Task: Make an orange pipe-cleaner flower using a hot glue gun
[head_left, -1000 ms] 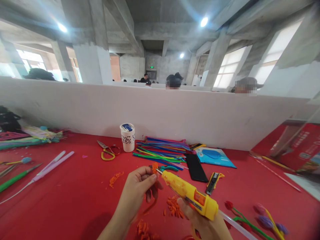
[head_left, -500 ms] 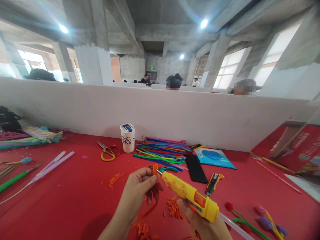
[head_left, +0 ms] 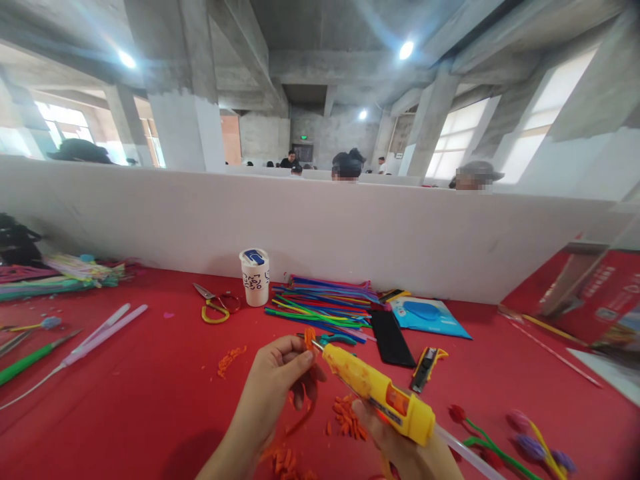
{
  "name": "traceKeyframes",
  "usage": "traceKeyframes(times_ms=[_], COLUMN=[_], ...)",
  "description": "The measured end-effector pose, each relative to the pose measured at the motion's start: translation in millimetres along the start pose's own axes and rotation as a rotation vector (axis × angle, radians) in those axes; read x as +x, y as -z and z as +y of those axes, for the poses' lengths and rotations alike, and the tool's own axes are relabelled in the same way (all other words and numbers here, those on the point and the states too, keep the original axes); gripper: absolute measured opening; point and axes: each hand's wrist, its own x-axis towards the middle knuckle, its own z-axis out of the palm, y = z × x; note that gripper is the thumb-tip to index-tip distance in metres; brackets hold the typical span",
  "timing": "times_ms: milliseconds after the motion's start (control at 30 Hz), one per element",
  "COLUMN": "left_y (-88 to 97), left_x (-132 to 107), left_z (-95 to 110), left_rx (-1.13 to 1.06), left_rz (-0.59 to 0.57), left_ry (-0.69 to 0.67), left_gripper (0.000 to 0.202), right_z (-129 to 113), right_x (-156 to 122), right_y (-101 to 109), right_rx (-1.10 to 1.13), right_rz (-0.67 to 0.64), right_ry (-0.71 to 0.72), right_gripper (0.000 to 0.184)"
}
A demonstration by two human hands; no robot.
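Observation:
My left hand [head_left: 278,377] pinches a small orange pipe-cleaner piece [head_left: 310,335] between thumb and fingers, and its orange stem hangs down below the hand. My right hand [head_left: 407,449] grips a yellow glue gun [head_left: 376,390] by the handle at the bottom edge. The gun's metal nozzle touches the orange piece. A clear glue stick sticks out of the gun's back toward the lower right. Cut orange bits [head_left: 346,415] lie on the red table [head_left: 150,400] under both hands.
A white cup [head_left: 255,276], yellow-handled scissors [head_left: 214,305], a bundle of coloured pipe cleaners [head_left: 325,303], a black phone [head_left: 390,337], a blue packet [head_left: 427,316] and a yellow utility knife [head_left: 425,363] lie behind the hands. Finished pipe-cleaner flowers [head_left: 505,440] lie right. A white partition [head_left: 320,227] backs the table; other people sit beyond it.
Both hands and the glue gun stay almost still; the view shifts slightly. A person's head beyond the partition has moved left.

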Motion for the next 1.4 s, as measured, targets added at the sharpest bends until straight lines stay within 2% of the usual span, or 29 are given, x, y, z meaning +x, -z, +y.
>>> traceKeyframes(times_ms=[233, 333, 433, 500, 567, 767, 867, 933, 1000, 1100, 1200, 1300, 1400], left_y=[-1.6, 0.2, 9.7, 17.3, 22.0, 13.9, 9.6, 8.9, 8.9, 8.0, 6.2, 5.3, 5.3], left_x=[1.9, 1.9, 4.6, 7.8, 11.0, 13.0, 13.3, 14.3, 15.4, 16.2, 16.2, 16.0, 15.7], left_z=[-1.5, -0.4, 3.3, 6.2, 7.5, -3.0, -10.2, -13.2, -14.9, -16.0, -17.1, -18.2, -18.9], left_rx=[0.081, 0.204, 0.341, 0.338, 0.278, 0.226, 0.255, 0.267, 0.271, 0.267, 0.27, 0.272, 0.258], left_rz=[0.012, 0.095, 0.208, 0.236, 0.229, 0.142, 0.098, 0.084, 0.082, 0.086, 0.083, 0.074, 0.072], left_ry=[-0.055, -0.119, -0.215, -0.186, -0.137, -0.054, -0.028, -0.018, -0.013, -0.001, 0.006, 0.004, 0.001], left_gripper=[0.016, 0.013, 0.012, 0.013, 0.015, 0.014, 0.014, 0.014, 0.014, 0.014, 0.013, 0.013, 0.014], right_z=[6.4, 11.4, 21.2, 32.8, 49.1, 100.1, 107.3, 102.6, 92.7, 77.9, 73.6, 78.5, 83.4], right_x=[-0.9, 0.9, 13.9, 29.2, 45.5, 69.1, 70.7, 70.0, 67.3, 59.4, 51.3, 47.6, 47.9], right_y=[1.9, 8.3, 14.1, 15.9, 15.8, 10.0, 10.6, 12.1, 11.6, 2.4, -14.6, -28.7, -33.2], right_rx=[0.09, 0.148, 0.203, 0.243, 0.104, -0.214, -0.46, -0.621, -0.727, -0.772, -0.772, -0.774, -0.743], right_rz=[-0.043, -0.09, -0.133, -0.191, -0.332, -0.368, -0.337, -0.286, -0.261, -0.366, -0.518, -0.574, -0.567], right_ry=[-0.078, -0.126, -0.162, -0.21, -0.227, -0.231, -0.203, -0.175, -0.097, 0.103, 0.27, 0.342, 0.344], right_gripper=[0.035, 0.031, 0.036, 0.039, 0.038, 0.017, 0.023, 0.028, 0.024, 0.011, 0.008, 0.008, 0.011])
